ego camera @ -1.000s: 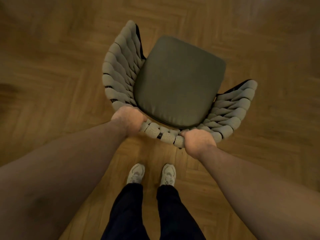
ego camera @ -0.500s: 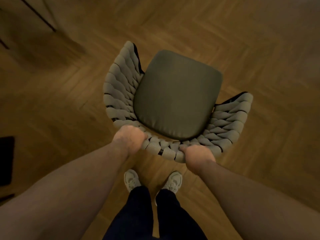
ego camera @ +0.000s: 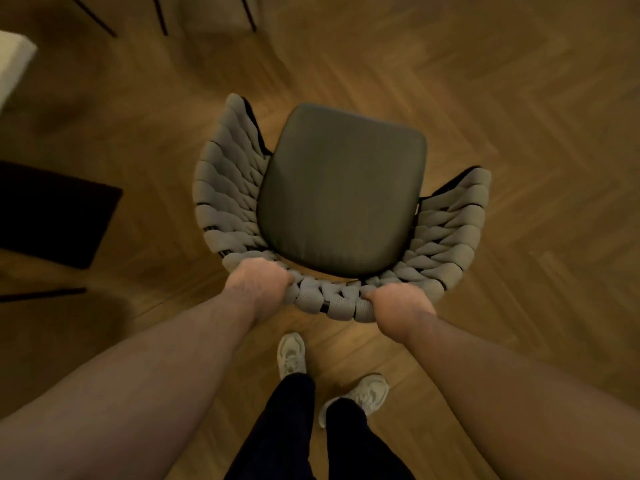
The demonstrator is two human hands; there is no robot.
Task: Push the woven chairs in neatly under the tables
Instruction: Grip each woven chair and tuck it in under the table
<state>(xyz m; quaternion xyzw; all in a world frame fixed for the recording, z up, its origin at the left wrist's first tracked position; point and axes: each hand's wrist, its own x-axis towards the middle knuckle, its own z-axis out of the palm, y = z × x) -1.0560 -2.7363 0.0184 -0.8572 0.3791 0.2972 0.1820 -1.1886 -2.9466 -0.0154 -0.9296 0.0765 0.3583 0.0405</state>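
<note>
A woven chair [ego camera: 228,188] is seen from above, standing on a herringbone wooden floor [ego camera: 519,98] in the middle of the view, out in the open and not tucked under any table. Its curved back and arms are formed of thick grey woven bands, and a dark seat cushion [ego camera: 343,192] is set inside them. The top rail of the backrest, the part nearest the person, is gripped by both hands. The left hand [ego camera: 258,284] is curled over the rail near its left end, with the fingers wrapped down on the seat side and hidden from view. The right hand [ego camera: 398,310] is clamped on the rail further to the right, its knuckles turned up. A short stretch of woven rail is left bare between the two hands. Both bare forearms are stretched forward from the lower corners. Below the chair, dark trousers [ego camera: 287,427] and two pale shoes are seen, the left shoe [ego camera: 292,353] placed ahead of the right shoe [ego camera: 369,393]. A dark flat shape [ego camera: 52,216] is seen at the left edge, thin dark legs [ego camera: 159,15] are visible along the top, and a pale corner [ego camera: 14,60] is shown at the upper left, too blurred to be identified.
</note>
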